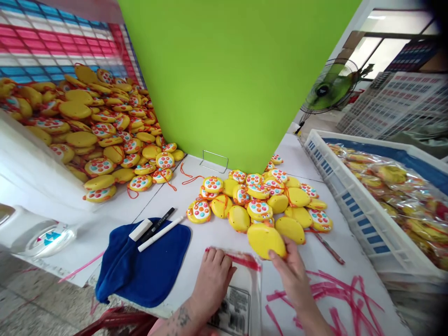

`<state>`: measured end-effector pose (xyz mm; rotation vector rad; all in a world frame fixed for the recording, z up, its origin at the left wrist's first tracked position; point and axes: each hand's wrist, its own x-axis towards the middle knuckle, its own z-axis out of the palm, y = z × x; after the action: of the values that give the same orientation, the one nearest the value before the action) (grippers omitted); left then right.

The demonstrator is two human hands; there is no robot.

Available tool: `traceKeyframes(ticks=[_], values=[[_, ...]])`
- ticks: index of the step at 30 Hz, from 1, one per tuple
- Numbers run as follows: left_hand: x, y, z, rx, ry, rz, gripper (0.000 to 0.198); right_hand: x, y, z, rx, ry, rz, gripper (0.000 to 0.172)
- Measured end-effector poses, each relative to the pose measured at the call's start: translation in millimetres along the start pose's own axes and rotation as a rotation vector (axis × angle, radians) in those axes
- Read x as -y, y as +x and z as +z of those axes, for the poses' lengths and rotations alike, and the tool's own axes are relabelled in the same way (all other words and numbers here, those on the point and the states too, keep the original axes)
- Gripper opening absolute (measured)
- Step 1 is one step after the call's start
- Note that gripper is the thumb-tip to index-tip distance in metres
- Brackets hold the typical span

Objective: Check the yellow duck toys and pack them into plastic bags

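My right hand (292,270) grips a yellow oval toy (266,240) by its near right edge, thumb on top, with the plain yellow side showing. Just beyond it lies a pile of matching animal-shaped toys (259,210); some show white faces with coloured dots and orange cords. My left hand (214,277) rests on the red-edged mouth of a clear plastic bag (254,280), its fingers curled together on the bag. A dark printed panel shows on the bag, partly under my left wrist.
Left of the bag, a blue cloth (154,270) carries a black marker (157,226), a white pen (161,234) and a white block. A large toy heap (105,135) fills the left. A green board (224,84) stands behind. At right is a white crate (353,210) of bagged toys.
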<state>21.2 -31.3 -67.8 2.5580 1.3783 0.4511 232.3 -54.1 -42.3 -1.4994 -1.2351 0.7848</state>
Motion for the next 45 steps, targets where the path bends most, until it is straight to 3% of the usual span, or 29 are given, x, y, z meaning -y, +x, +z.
traceKeyframes(ticks=[4, 8, 12, 14, 16, 18, 20, 22, 25, 27, 30, 33, 35, 39, 42, 45], values=[[-2, 0, -2.6, 0.024, -0.040, -0.032, 0.006, -12, 0, -36, 0.092, 0.136, 0.226, 0.042], [-2, 0, -3.9, 0.037, -0.052, -0.031, 0.014, -31, 5, -66, -0.025, 0.336, 0.271, 0.041], [-1, 1, -4.2, 0.049, -0.040, -0.028, 0.014, -32, 9, -79, -0.033, 0.068, 0.258, 0.045], [-1, 2, -4.6, 0.064, -0.035, -0.024, 0.014, -22, 7, -79, -0.081, 0.027, 0.140, 0.042], [-2, 4, -5.2, 0.077, -0.027, -0.023, 0.014, -7, 1, -77, -0.153, -0.048, -0.086, 0.030], [-3, 6, -5.6, 0.090, -0.014, -0.024, 0.012, 10, -7, -71, -0.208, -0.270, -0.339, 0.020], [-4, 7, -5.7, 0.101, 0.000, -0.029, 0.010, 24, -15, -62, -0.229, -0.496, -0.535, 0.027], [-5, 7, -5.4, 0.112, 0.000, -0.035, 0.007, 33, -22, -52, -0.244, -0.591, -0.642, 0.036], [-4, 9, -6.8, 0.119, -0.060, -0.067, 0.005, 37, -27, -36, -0.271, -0.573, -0.684, 0.038], [-3, 10, -11.7, 0.121, -0.225, -0.116, 0.007, 37, -29, -29, -0.271, -0.552, -0.676, 0.037], [-2, 14, -27.6, 0.126, -0.810, -0.180, 0.016, 35, -31, -19, -0.233, -0.527, -0.662, 0.033], [-9, 19, -48.2, 0.183, -1.424, -0.154, 0.041, 36, -32, -10, -0.181, -0.494, -0.672, 0.032], [-17, 23, -59.1, 0.268, -1.632, -0.144, 0.060, 37, -33, -4, -0.153, -0.473, -0.690, 0.032], [-31, 28, -68.8, 0.375, -1.755, -0.266, 0.072, 42, -33, 1, -0.142, -0.468, -0.757, 0.030], [-37, 28, -70.0, 0.356, -1.799, -0.334, 0.067, 46, -33, 0, -0.128, -0.503, -0.813, 0.031], [-41, 26, -69.3, 0.302, -1.737, -0.312, 0.061, 49, -33, 1, -0.135, -0.507, -0.823, 0.032]])
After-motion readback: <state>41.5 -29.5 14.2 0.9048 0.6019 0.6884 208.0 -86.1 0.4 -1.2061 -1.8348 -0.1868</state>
